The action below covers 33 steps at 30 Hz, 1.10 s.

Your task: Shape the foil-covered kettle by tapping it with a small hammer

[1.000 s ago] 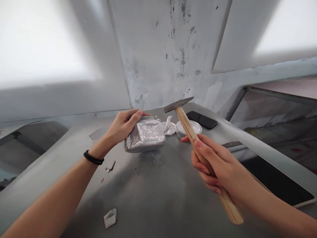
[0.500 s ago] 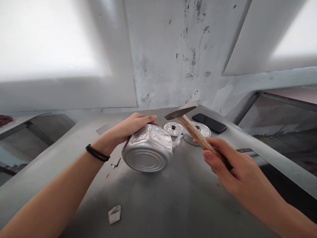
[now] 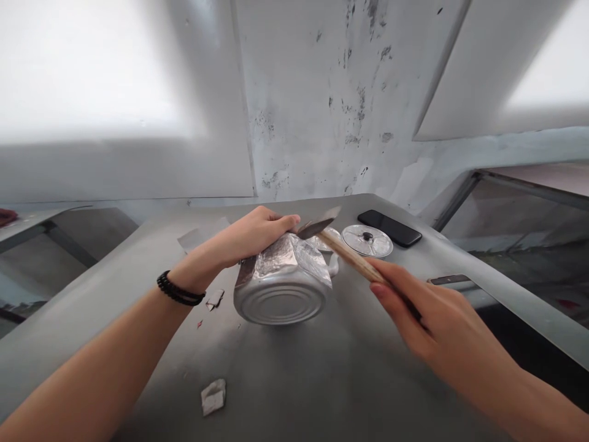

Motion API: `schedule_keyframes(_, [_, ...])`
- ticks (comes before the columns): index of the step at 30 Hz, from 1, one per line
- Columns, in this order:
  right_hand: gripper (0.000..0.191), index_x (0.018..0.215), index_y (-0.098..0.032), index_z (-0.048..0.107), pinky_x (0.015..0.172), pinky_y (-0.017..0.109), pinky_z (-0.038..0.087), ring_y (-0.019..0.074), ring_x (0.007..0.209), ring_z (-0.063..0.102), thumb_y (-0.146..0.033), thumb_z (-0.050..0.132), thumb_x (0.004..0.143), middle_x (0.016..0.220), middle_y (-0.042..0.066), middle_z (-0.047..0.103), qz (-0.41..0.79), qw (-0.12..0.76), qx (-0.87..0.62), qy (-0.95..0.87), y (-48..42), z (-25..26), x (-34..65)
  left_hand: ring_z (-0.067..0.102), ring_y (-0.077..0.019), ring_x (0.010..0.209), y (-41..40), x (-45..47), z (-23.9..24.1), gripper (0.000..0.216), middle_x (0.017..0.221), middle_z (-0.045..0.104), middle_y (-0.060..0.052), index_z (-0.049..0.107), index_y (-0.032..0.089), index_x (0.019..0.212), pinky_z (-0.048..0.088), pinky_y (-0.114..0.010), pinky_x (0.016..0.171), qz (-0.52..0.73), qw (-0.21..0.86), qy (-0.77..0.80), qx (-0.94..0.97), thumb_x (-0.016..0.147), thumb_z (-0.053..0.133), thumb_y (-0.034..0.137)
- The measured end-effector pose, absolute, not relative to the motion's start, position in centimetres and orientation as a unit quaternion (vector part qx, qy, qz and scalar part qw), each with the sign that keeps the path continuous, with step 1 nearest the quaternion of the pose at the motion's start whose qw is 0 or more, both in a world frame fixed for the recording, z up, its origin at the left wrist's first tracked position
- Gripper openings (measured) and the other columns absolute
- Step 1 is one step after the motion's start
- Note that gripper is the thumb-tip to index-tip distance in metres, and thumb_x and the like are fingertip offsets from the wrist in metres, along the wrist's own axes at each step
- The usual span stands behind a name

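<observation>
A dented aluminium kettle (image 3: 280, 285) lies on its side on the grey metal table (image 3: 299, 374), its ribbed round bottom facing me. My left hand (image 3: 251, 236) grips its upper far edge, fingers curled over the crumpled wall. My right hand (image 3: 426, 313) is closed round the wooden handle of a hammer (image 3: 343, 250). The hammer's steel head rests on or just above the kettle's dented top, beside my left fingertips.
A round metal lid with a black knob (image 3: 367, 240) and a black phone (image 3: 389, 228) lie behind the kettle. Small scraps (image 3: 213, 396) sit on the table near me. A stained white wall rises close behind. Open gaps flank the table on both sides.
The kettle was tipped over from a side view to bottom facing me. The hammer head came down from raised above the table onto the kettle's dented top.
</observation>
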State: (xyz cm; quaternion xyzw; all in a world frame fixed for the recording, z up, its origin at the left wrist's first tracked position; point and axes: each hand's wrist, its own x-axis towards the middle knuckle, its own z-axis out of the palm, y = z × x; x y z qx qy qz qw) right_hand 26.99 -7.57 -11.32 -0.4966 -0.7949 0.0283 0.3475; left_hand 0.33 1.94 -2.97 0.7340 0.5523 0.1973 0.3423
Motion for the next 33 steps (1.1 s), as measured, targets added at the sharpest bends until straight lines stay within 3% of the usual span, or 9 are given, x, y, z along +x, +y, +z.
schedule_keyframes(3, [0.030, 0.135, -0.029, 0.061, 0.045, 0.026, 0.038, 0.0139, 0.040, 0.048, -0.038, 0.047, 0.110, 0.056, -0.007, 0.052, 0.019, 0.377, -0.520, -0.766, -7.8, -11.3, 27.3, 0.056, -0.0175, 0.056, 2.0, 0.3, -3.1, 0.048, 0.069, 0.067, -0.004, 0.077, 0.023, 0.077, 0.040, -0.031, 0.051, 0.208, 0.353, 0.546, 0.730, 0.097, 0.054, 0.060])
schedule_keyframes(8, [0.033, 0.139, -0.031, 0.061, 0.050, 0.028, 0.039, 0.0166, 0.045, 0.056, -0.036, 0.046, 0.111, 0.061, -0.004, 0.061, 0.025, 0.299, -0.488, -0.820, -7.9, -11.7, 27.2, 0.038, -0.0140, 0.045, 2.5, -0.3, -3.7, 0.056, 0.054, 0.049, -0.002, 0.069, 0.021, 0.067, 0.028, -0.032, 0.045, 0.201, 0.349, 0.541, 0.739, 0.095, 0.054, 0.068])
schedule_keyframes(15, [0.033, 0.139, -0.030, 0.061, 0.043, 0.026, 0.037, 0.0143, 0.038, 0.050, -0.037, 0.047, 0.110, 0.055, -0.007, 0.055, 0.010, 0.367, -0.512, -0.776, -8.3, -11.0, 27.4, 0.047, -0.0166, 0.047, 2.9, -0.6, -4.0, 0.055, 0.059, 0.059, -0.004, 0.078, 0.023, 0.080, 0.036, -0.033, 0.048, 0.195, 0.349, 0.536, 0.744, 0.095, 0.052, 0.069])
schedule_keyframes(19, [0.030, 0.138, -0.034, 0.060, 0.050, 0.026, 0.044, 0.0160, 0.051, 0.066, -0.034, 0.048, 0.111, 0.071, -0.005, 0.071, 0.030, 0.331, -0.488, -0.807, -8.3, -11.2, 27.1, 0.042, -0.0146, 0.046, 2.7, -0.6, -3.9, 0.059, 0.057, 0.054, -0.002, 0.072, 0.022, 0.070, 0.033, -0.032, 0.047, 0.195, 0.345, 0.532, 0.749, 0.095, 0.053, 0.071])
schedule_keyframes(21, [0.030, 0.137, -0.034, 0.060, 0.050, 0.027, 0.043, 0.0169, 0.052, 0.066, -0.034, 0.046, 0.111, 0.071, -0.005, 0.073, 0.044, 0.307, -0.487, -0.816, -8.1, -11.3, 27.0, 0.040, -0.0140, 0.043, 2.8, -0.7, -4.0, 0.062, 0.054, 0.053, -0.002, 0.073, 0.021, 0.069, 0.029, -0.031, 0.045, 0.195, 0.342, 0.538, 0.746, 0.093, 0.052, 0.075])
schedule_keyframes(24, [0.031, 0.138, -0.033, 0.061, 0.048, 0.027, 0.041, 0.0162, 0.048, 0.062, -0.036, 0.045, 0.111, 0.067, -0.005, 0.069, 0.059, 0.320, -0.495, -0.806, -8.1, -11.1, 27.1, 0.041, -0.0141, 0.042, 3.1, -0.8, -4.1, 0.059, 0.054, 0.056, -0.003, 0.077, 0.021, 0.073, 0.028, -0.031, 0.043, 0.200, 0.338, 0.538, 0.746, 0.092, 0.055, 0.072])
schedule_keyframes(28, [0.035, 0.137, -0.030, 0.063, 0.043, 0.027, 0.037, 0.0154, 0.040, 0.049, -0.044, 0.046, 0.110, 0.056, -0.006, 0.055, 0.086, 0.387, -0.531, -0.749, -8.3, -10.8, 27.4, 0.052, -0.0168, 0.048, 3.1, -0.7, -4.1, 0.053, 0.061, 0.064, -0.005, 0.082, 0.021, 0.084, 0.037, -0.031, 0.046, 0.205, 0.354, 0.524, 0.747, 0.093, 0.057, 0.067])
schedule_keyframes(33, [0.032, 0.136, -0.031, 0.064, 0.049, 0.028, 0.039, 0.0172, 0.045, 0.056, -0.039, 0.045, 0.111, 0.059, -0.005, 0.060, 0.069, 0.304, -0.495, -0.811, -8.0, -11.3, 27.0, 0.041, -0.0139, 0.043, 3.1, -0.7, -4.1, 0.063, 0.053, 0.054, -0.003, 0.076, 0.021, 0.069, 0.028, -0.031, 0.045, 0.199, 0.321, 0.545, 0.749, 0.092, 0.054, 0.075])
